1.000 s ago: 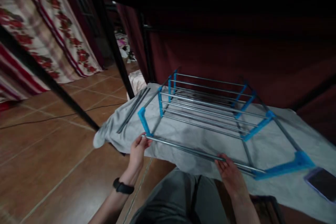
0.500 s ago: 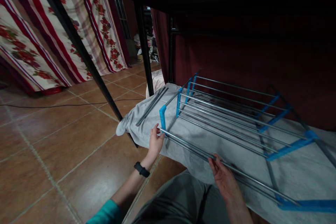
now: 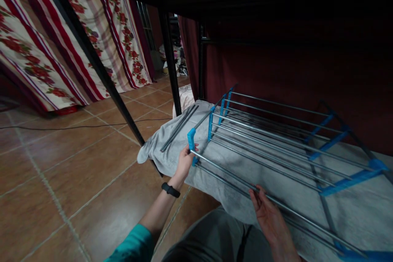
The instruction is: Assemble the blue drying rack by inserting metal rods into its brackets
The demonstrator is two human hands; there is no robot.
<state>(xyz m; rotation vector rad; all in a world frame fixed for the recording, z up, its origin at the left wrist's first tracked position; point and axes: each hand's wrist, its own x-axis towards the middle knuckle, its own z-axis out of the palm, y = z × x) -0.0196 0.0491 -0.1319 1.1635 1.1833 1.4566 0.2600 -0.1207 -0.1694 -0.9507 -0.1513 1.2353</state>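
A rack [image 3: 270, 143] of thin metal rods with blue plastic end brackets lies on a grey blanket [image 3: 242, 159]. My left hand [image 3: 184, 160] is closed round the near left blue bracket [image 3: 191, 138], where the end of the front metal rod [image 3: 225, 168] meets it. Farther along that same rod, the fingertips of my right hand [image 3: 270, 215] curl behind it, palm turned up. The rod's far end reaches a blue bracket [image 3: 365, 254] at the lower right. Two loose grey tubes [image 3: 179, 127] lie side by side left of the rack.
Black metal posts [image 3: 92, 53] stand to the left, under a dark frame overhead. A dark red cloth [image 3: 276, 65] hangs behind the rack. On the tiled floor [image 3: 101, 176] runs a black cable [image 3: 76, 126]. A floral striped curtain [image 3: 107, 41] hangs beyond.
My left hand has shifted from beside the rod's end onto the bracket, its fingers now around it. The right hand stays on the rod. The view has shifted slightly.
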